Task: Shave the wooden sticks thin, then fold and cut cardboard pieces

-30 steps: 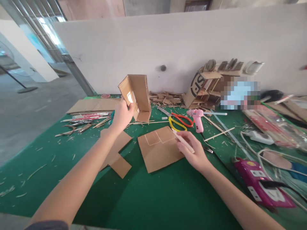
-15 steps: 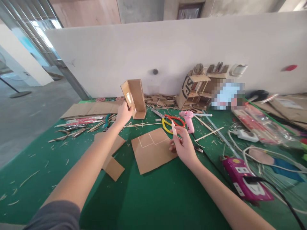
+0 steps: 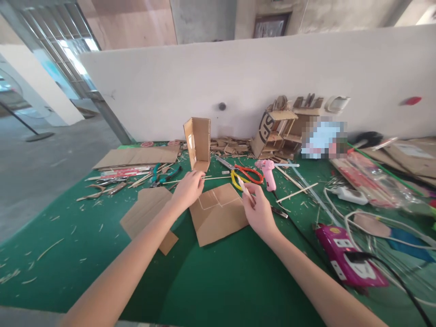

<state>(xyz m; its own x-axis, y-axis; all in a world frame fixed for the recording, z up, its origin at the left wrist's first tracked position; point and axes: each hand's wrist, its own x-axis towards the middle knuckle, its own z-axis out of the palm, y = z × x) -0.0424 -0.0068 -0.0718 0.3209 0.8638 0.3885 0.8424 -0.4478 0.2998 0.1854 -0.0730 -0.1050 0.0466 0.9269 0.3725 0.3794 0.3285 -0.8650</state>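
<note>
My left hand (image 3: 191, 187) hovers over the upper left corner of a cardboard sheet (image 3: 213, 222), its fingers loosely bent and nothing seen in them. White pen-drawn lines mark the top part of that sheet. A white pen (image 3: 245, 188) is gripped in my right hand (image 3: 260, 211), beside the sheet's right edge. Just behind my left hand, a folded cardboard box piece (image 3: 200, 141) with a cut-out window stands upright, apart from the fingers. Under my left forearm lies another cut cardboard piece (image 3: 146, 206), partly hidden.
Scissors with red and yellow handles (image 3: 248, 175) and a pink glue gun (image 3: 267, 172) lie beyond my right hand. Pliers (image 3: 166, 175) are at the left, a magenta power strip (image 3: 350, 256) with cords at the right. A cardboard shelf model (image 3: 275, 131) stands by the white board.
My left hand has let go of the box piece, now standing on the table, and come back toward the marked sheet. My right hand keeps the pen, its tip now tilted left.
</note>
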